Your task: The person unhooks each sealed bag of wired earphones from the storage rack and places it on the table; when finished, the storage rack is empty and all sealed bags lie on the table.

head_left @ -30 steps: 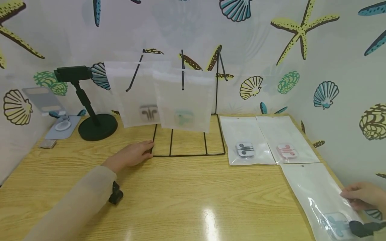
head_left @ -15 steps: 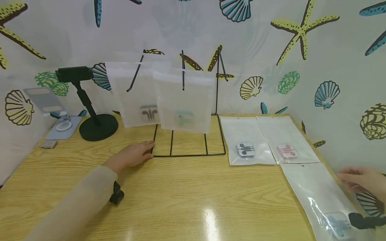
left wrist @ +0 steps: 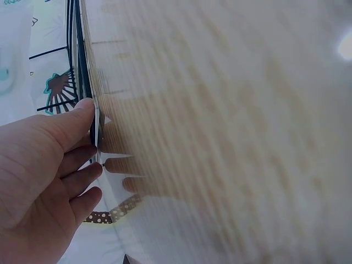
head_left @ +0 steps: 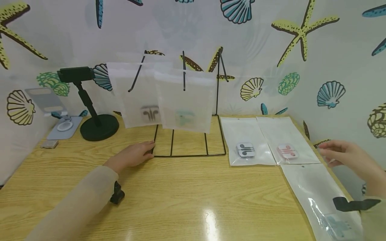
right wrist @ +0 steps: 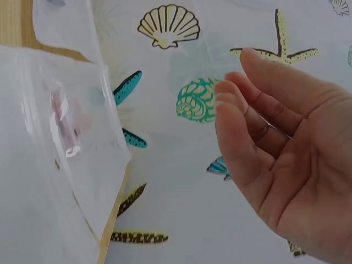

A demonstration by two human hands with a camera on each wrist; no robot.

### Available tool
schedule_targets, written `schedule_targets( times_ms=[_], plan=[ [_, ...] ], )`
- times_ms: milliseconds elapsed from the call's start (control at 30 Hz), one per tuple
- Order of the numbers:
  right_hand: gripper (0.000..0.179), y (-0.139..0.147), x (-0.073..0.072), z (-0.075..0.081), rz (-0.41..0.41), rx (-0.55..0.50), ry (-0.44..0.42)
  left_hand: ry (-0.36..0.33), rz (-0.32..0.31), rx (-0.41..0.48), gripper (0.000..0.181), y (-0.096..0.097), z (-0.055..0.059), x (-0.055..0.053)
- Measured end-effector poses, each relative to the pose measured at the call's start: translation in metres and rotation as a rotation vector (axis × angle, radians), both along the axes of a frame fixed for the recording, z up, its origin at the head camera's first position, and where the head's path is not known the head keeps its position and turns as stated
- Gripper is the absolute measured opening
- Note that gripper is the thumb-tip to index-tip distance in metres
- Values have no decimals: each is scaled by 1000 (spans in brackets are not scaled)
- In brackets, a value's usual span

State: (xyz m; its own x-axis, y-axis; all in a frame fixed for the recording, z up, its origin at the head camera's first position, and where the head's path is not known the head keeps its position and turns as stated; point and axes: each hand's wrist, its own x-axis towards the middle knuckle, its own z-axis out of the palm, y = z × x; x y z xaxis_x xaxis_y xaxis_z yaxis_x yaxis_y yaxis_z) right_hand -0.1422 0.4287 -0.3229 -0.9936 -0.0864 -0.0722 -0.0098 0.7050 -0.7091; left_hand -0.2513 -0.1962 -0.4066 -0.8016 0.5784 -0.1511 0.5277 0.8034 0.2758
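At the left front corner of the black wire display rack (head_left: 197, 155) my left hand (head_left: 131, 155) holds the base wire. In the left wrist view, thumb and fingertips of the left hand (left wrist: 49, 176) lie at the dark wire, close to the tabletop. My right hand (head_left: 349, 157), loosely curled with nothing in it, hovers beyond the table's right edge. Just left of it lies a white pouch with pink earphones (head_left: 287, 151). Below it is a pouch with pale blue earphones (head_left: 337, 226), partly covered by the right wrist's strap. The right wrist view shows the right hand (right wrist: 291, 143) apart from the pouches.
Two frosted pouches hang from the rack's hooks, a left pouch (head_left: 132, 97) and a middle pouch (head_left: 185, 100); the right hook (head_left: 223, 67) is bare. Another pouch with black earphones (head_left: 245, 150) lies right of the rack. A dark green stand (head_left: 98, 129) and a grey folding stand (head_left: 63, 127) stand left.
My right hand has let go of the pouch with pale blue earphones, risen, and moved up and left toward the pouch with pink earphones. The left hand stays at the rack.
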Motion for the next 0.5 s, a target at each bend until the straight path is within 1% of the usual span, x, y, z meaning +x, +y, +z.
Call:
schedule_targets(
  times_ms=[100, 267, 367, 500],
  plan=[
    [43, -16, -7, 10, 29, -15, 39, 10, -7, -3, 55, 0, -1, -1],
    [40, -43, -18, 24, 62, -23, 60, 17, -10, -2, 55, 0, -1, -1],
    [38, -58, -25, 29, 84, -23, 78, 19, -8, -1, 55, 0, -1, 0],
    [37, -77, -36, 33, 100, -40, 119, 31, -17, 0, 54, 0, -2, 0]
  ],
)
